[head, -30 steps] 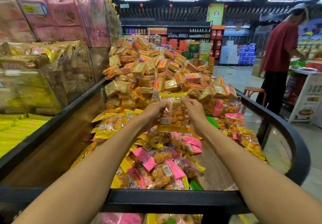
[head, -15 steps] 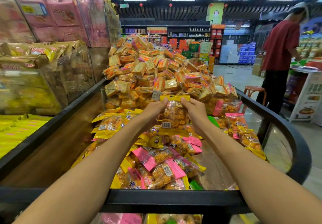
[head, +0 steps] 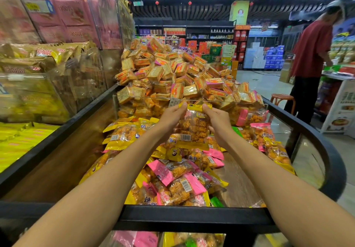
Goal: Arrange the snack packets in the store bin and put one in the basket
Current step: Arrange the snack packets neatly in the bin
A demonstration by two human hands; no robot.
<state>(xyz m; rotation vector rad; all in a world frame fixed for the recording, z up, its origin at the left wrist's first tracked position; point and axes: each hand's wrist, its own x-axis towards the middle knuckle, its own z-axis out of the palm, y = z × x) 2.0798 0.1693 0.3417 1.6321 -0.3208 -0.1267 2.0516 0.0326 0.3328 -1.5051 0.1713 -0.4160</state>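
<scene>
The black rim (head: pixel 192 218) of the store bin (head: pixel 330 162) crosses nearest, both bare forearms reaching over it. Inside lies a loose heap of pink and yellow snack packets (head: pixel 172 177) on a wood-grain floor. Above the heap, the left hand (head: pixel 171 119) and right hand (head: pixel 218 120) pinch the top corners of one yellow snack packet (head: pixel 193 129), held upright with its barcode facing the camera. Just beyond, a clear divider (head: pixel 190 99) holds back a tall mound of biscuit packs (head: pixel 172 73). Farther off, a person in a red shirt (head: pixel 311 50) stands by a stool (head: pixel 281 98) on the tiled shop floor.
</scene>
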